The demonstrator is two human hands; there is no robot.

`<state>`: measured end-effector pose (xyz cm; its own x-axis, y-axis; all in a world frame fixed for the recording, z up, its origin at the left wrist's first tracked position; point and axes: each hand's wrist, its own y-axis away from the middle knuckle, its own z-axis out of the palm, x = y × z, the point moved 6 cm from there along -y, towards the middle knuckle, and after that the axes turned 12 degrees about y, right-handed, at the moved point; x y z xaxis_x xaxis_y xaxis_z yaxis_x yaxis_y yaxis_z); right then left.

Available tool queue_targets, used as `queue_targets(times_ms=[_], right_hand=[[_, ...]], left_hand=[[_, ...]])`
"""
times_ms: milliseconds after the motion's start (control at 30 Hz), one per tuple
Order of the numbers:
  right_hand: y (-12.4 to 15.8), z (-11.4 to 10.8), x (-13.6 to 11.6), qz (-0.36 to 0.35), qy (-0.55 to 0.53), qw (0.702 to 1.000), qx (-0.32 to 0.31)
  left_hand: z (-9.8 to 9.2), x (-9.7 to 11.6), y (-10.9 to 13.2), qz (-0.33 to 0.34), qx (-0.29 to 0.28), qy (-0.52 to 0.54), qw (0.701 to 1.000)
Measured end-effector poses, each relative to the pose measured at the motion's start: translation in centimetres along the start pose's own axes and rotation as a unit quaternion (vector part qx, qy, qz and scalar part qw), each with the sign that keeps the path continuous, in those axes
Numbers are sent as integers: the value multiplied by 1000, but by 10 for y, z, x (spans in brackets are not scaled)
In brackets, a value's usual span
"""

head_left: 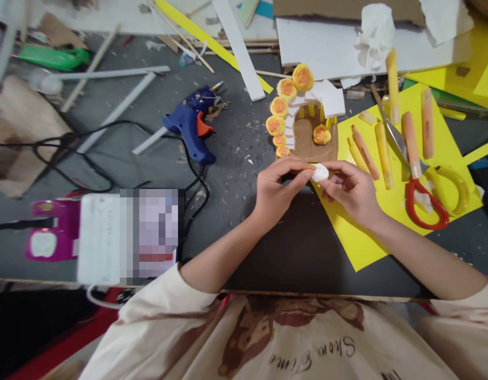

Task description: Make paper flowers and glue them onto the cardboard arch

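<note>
A small white crumpled wad (320, 172), perhaps tissue, is pinched between the fingertips of both hands. My left hand (278, 183) grips it from the left with thumb and forefinger, and my right hand (352, 191) from the right. Just beyond them stands a small model with a curved row of white steps (290, 124) on a brown base (307, 150). Round yellow pieces with orange centres (275, 125) line the steps' left side, and a similar piece (322, 135) sits inside the curve. Under my right hand lies a yellow sheet (356, 245).
Scissors (428, 211) and several orange and yellow sticks (383, 153) lie on the yellow sheet. To the left are a blue glue gun (192, 124), its black cord, a phone-like device (156, 237) and a magenta box (49, 232). Paper strips and scraps litter the back.
</note>
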<state>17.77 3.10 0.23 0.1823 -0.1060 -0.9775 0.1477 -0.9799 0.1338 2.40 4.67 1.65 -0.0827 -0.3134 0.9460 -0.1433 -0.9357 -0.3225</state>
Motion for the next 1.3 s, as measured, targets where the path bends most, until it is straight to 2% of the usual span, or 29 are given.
queue_targets(times_ms=[200, 333, 533, 867, 1100, 1233, 1300], right_hand=[[0, -2, 1, -4, 7, 1000, 17], [0, -2, 2, -8, -17, 1000, 15], [1, 1, 3, -3, -33, 999, 7], [2, 2, 2, -24, 2, 1000, 15], [3, 2, 5, -19, 14, 1000, 15], [2, 3, 5, -24, 28, 999, 22], [2, 3, 4, -26, 31, 999, 26]], left_hand=[[-1, -6, 3, -34, 18, 30, 999], [0, -6, 4, -14, 16, 40, 999], [2, -2, 5, 19, -19, 14, 1000], [4, -1, 6, 60, -42, -24, 997], [5, 11, 10, 105, -85, -84, 987], [7, 13, 12, 98, -111, -61, 987], [7, 13, 12, 94, -107, -33, 989]])
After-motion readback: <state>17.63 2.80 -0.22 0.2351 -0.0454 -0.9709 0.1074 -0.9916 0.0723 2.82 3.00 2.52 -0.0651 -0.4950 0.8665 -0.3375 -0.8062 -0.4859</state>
